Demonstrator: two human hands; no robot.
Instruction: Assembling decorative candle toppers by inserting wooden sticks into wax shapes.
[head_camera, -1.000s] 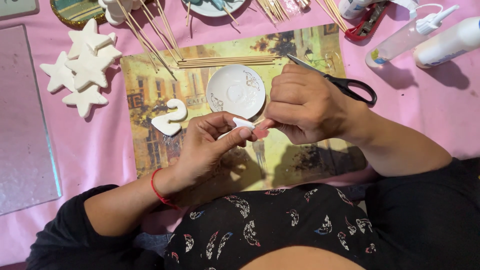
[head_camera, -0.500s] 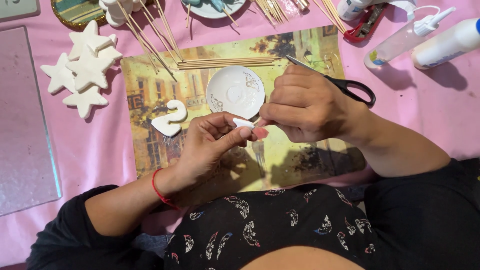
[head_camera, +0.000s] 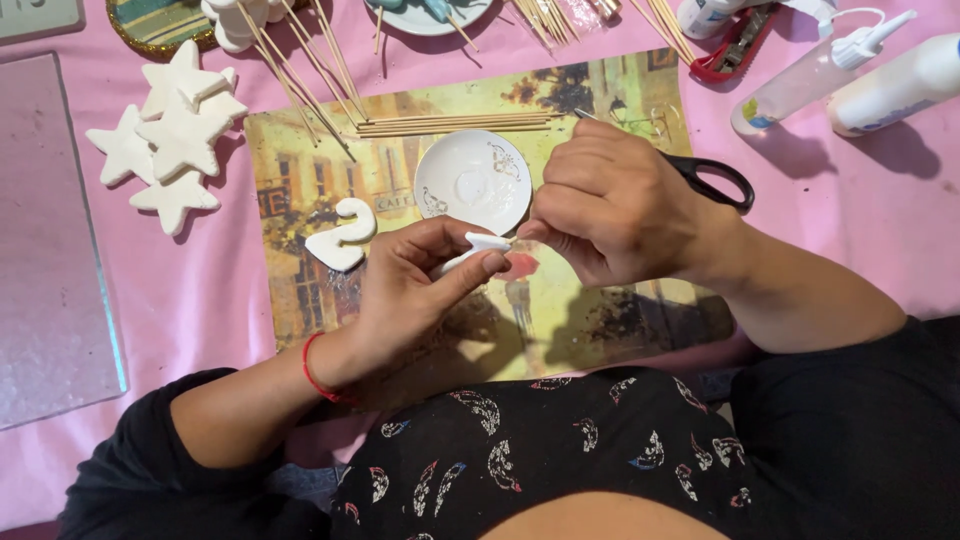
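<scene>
Head view looks down on your two hands working over a painted street-scene placemat (head_camera: 600, 300) on a pink tablecloth (head_camera: 230, 300). Your left hand (head_camera: 415, 285) pinches a small white clay piece (head_camera: 475, 250) between thumb and fingertips, held just above the mat. Your right hand (head_camera: 615, 205) has its fingers curled shut, fingertips touching the piece's end — black-handled scissors (head_camera: 715, 178) show behind that hand, though whether it grips them is unclear. You appear to be shaping or trimming the clay; the next touch likely calls for light, steady pressure. Near the hands sit a small white dish (head_camera: 473, 180), a white clay swan (head_camera: 340, 238), clay stars (head_camera: 170, 145) and wooden skewers (head_camera: 450, 124).
</scene>
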